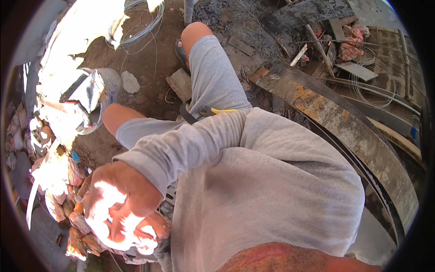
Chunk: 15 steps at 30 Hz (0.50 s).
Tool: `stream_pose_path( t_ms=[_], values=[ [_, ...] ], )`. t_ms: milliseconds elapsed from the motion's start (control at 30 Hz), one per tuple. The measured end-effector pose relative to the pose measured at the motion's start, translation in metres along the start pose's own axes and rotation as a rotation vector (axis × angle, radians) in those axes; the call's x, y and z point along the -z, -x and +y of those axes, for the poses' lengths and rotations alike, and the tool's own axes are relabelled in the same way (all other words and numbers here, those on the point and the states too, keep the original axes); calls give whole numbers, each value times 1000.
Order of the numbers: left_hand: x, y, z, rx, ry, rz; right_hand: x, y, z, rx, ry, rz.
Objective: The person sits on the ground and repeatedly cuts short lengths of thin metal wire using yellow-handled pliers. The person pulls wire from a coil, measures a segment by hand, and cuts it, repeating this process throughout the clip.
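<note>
My right hand (120, 199) is at the lower left, its grey-sleeved forearm crossing in front of my body. Its fingers curl inward, and strong sunlight washes them out. Close below and beside it, partly covered, is my left hand (156, 226), its fingers bent too. Whatever lies between the hands is hidden or too bright to make out. A small grey slotted piece (170, 196) shows between the right wrist and my shirt. At my waist are a yellow item (223, 110) and a black strap (186, 114).
A bucket (113, 84) holding tools, one with a red and black handle (82, 114), stands beyond my knee. Broken bricks (77, 222) are piled at left. Coiled wire (138, 34), a stone chunk (130, 82) and a block (180, 85) lie ahead. A long stained board (335, 109) runs along my right.
</note>
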<state>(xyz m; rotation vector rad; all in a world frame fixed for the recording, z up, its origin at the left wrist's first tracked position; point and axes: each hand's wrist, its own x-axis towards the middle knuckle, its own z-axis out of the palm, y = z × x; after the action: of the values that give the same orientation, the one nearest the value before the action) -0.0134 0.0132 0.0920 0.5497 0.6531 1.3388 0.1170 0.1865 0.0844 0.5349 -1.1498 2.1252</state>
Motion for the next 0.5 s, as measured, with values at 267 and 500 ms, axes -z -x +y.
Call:
stream_pose_path(
  t_ms=[267, 500],
  values=[
    [2, -9, -54, -15, 308, -213, 15, 22, 18, 13, -22, -169],
    [-44, -71, -110, 342, 697, -404, 46, 80, -14, -92, -181, -141]
  ],
)
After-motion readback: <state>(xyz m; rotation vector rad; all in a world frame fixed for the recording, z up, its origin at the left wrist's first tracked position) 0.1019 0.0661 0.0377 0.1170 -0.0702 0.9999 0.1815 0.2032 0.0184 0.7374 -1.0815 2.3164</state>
